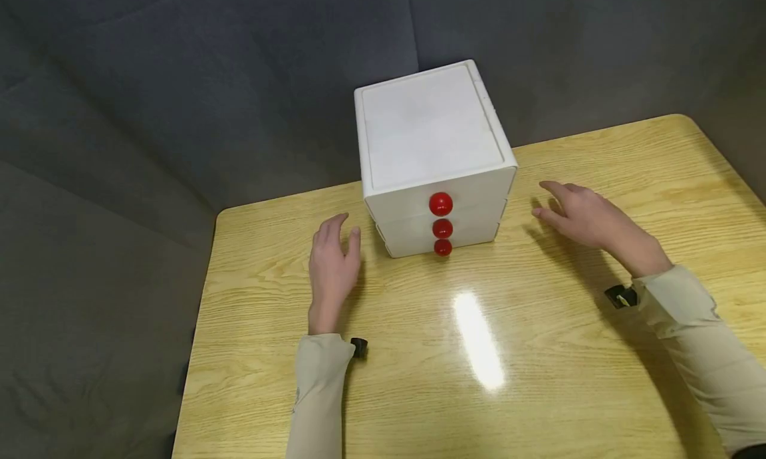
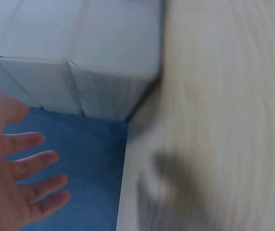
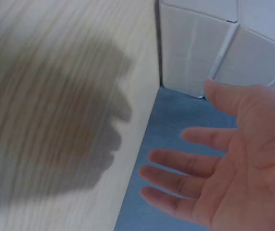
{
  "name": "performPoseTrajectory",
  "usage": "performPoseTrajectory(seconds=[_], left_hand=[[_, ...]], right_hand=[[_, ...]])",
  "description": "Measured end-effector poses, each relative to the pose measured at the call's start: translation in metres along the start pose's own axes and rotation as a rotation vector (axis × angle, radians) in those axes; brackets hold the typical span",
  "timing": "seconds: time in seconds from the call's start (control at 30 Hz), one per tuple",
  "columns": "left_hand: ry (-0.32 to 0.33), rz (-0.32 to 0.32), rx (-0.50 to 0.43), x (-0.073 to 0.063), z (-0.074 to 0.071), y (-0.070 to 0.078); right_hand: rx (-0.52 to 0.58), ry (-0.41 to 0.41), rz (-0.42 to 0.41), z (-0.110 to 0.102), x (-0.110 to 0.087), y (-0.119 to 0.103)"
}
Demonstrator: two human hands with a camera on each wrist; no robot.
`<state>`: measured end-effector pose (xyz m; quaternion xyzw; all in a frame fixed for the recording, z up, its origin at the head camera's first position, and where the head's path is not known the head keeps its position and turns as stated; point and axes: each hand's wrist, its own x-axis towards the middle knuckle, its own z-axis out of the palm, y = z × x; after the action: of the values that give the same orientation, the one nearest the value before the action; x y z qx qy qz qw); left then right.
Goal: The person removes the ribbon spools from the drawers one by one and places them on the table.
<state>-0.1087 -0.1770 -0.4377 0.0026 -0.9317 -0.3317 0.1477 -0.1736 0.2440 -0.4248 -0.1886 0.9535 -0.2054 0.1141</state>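
A white drawer unit (image 1: 433,133) with three drawers stands at the back of the table. Each drawer front carries a round red knob (image 1: 441,204), one above another, and all three drawers look closed. My left hand (image 1: 334,263) hovers just left of the unit, fingers spread and holding nothing; the left wrist view shows its fingers (image 2: 36,163) apart beside the unit's side. On the other side, my right hand (image 1: 583,219) is held over the table with relaxed fingers and a bare palm (image 3: 257,173). A gap separates each hand from the unit in the head view.
The wooden table (image 1: 413,392) has a bright light reflection in front of the unit. Dark grey cloth (image 1: 239,86) hangs close behind the table and along its left side. A small black device (image 1: 621,297) sits at the right wrist, another (image 1: 359,347) at the left.
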Motion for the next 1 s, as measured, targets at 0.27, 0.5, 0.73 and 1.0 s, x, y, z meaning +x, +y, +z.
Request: performPoseTrajectory(seconds=[0.27,0.5,0.73,1.0], left_hand=[[0.09,-0.033,-0.409,0.009,-0.006,0.02],[0.099,-0.022,-0.627,0.019,-0.01,0.042],[0.055,0.017,-0.739,0.024,-0.013,0.059],[0.014,0.114,-0.722,0.026,-0.015,0.073]], right_hand=[[0.063,0.066,-0.108,-0.009,-0.004,-0.021],[0.124,0.06,-0.127,-0.02,-0.012,-0.049],[0.073,0.122,-0.222,-0.026,-0.02,-0.067],[0.046,0.183,-0.339,-0.035,-0.031,-0.086]])
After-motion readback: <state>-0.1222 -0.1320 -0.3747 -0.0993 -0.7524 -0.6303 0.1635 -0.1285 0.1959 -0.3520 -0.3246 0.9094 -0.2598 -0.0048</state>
